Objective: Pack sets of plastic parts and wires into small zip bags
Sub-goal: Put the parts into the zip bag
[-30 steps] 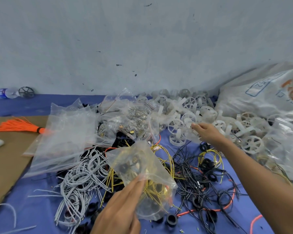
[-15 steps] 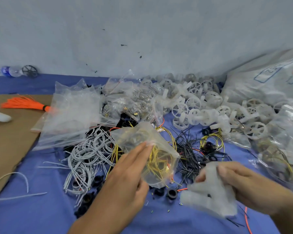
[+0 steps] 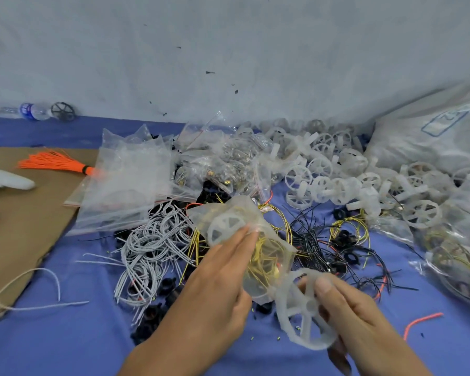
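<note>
View: head camera, single frame.
Left hand point(image 3: 215, 289): lower centre. Fingers lie nearly straight across one zip bag point(image 3: 272, 256) with the thumb beneath, pinching it.
Zip bag: centre of frame. Seen inside are one bagged wheel point(image 3: 223, 226) and one coil of yellow wires point(image 3: 263, 253). Other contents cannot be made out.
Right hand point(image 3: 358, 318): lower right. Thumb and curled fingers grip one loose wheel point(image 3: 301, 308), just beside the bag's lower end.
Wheel pile point(image 3: 337, 172): upper right, too many to count.
Grey wire bundle point(image 3: 152, 245): one, left of centre.
Black wires point(image 3: 310, 240): one tangle, right of centre.
Empty bags point(image 3: 130, 185): one heap, above the grey bundle.
Upper left: one orange tassel point(image 3: 55, 164), one bottle point(image 3: 30, 111).
</note>
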`<state>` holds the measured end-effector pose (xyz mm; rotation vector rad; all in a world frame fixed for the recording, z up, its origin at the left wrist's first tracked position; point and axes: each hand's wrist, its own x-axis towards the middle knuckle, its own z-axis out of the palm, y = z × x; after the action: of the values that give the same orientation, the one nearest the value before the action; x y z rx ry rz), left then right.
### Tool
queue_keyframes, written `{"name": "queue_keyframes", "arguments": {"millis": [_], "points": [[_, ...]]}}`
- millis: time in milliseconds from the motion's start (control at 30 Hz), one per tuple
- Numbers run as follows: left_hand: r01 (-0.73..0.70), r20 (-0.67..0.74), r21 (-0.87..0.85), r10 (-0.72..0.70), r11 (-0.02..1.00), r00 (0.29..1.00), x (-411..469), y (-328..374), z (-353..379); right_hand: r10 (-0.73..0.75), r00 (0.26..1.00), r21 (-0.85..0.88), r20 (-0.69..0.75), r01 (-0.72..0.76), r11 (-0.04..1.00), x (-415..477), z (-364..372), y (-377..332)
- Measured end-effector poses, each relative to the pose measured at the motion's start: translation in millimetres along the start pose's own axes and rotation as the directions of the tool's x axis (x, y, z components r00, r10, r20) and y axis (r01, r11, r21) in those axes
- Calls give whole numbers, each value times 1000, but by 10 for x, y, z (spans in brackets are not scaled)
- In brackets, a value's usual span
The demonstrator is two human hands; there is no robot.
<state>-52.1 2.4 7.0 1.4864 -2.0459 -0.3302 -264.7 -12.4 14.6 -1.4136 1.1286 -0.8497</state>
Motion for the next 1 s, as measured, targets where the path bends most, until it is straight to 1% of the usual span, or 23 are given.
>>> {"name": "queue_keyframes", "arguments": {"millis": [67,100,167,200,267,333,367,400,467,500,533,600,667,700,767,800,867,900,933,1000], "points": [[-7,28,-2,7,1000,1000,-2,4,22,98,995,108,3,-98,989,-22,66,37],[-13,38,-4,13,1000,999,-4,9,34,140,990,205,23,-142,968,-32,100,51],[-33,50,-8,34,999,998,-11,24,53,200,977,444,77,-213,870,-35,159,112],[-45,57,-4,45,999,997,-19,32,65,212,972,536,105,-235,811,-25,183,144],[-70,58,17,69,997,996,-33,57,84,210,965,665,155,-259,700,23,246,167],[-96,38,23,95,995,995,-40,95,101,148,965,725,217,-261,637,112,362,136],[-99,34,26,98,995,995,-38,113,106,117,965,724,235,-254,641,177,431,116],[-98,30,33,97,995,995,-39,124,106,99,967,700,235,-239,673,249,494,104],[-87,31,47,86,995,996,-41,123,80,90,971,604,220,-209,769,406,600,77],[-83,37,58,81,995,996,-45,115,65,102,970,560,221,-212,801,489,638,53],[-82,42,71,79,994,996,-51,105,53,129,964,542,232,-238,806,565,670,34],[-81,47,77,77,994,996,-60,84,45,230,941,542,247,-331,772,724,733,-14],[-71,38,64,68,995,997,-56,47,46,340,921,539,188,-386,748,862,788,-60],[-59,27,57,57,997,998,-50,19,41,371,913,524,173,-404,750,918,817,-97],[-27,4,46,27,999,1000,-37,-39,26,388,896,477,218,-444,759,972,887,-180],[-16,-3,45,16,999,1000,-34,-61,18,408,890,451,203,-455,768,986,911,-195],[-7,-4,35,8,999,1000,-31,-88,4,389,911,384,138,-411,827,963,931,-167],[-6,-3,26,6,1000,1000,-32,-94,10,359,927,351,111,-374,858,928,936,-152],[-5,-4,17,5,1000,1000,-33,-97,20,318,942,354,104,-334,873,887,942,-130],[-5,-5,5,5,1000,1000,-28,-92,43,221,971,475,90,-237,847,774,931,-86]]}}
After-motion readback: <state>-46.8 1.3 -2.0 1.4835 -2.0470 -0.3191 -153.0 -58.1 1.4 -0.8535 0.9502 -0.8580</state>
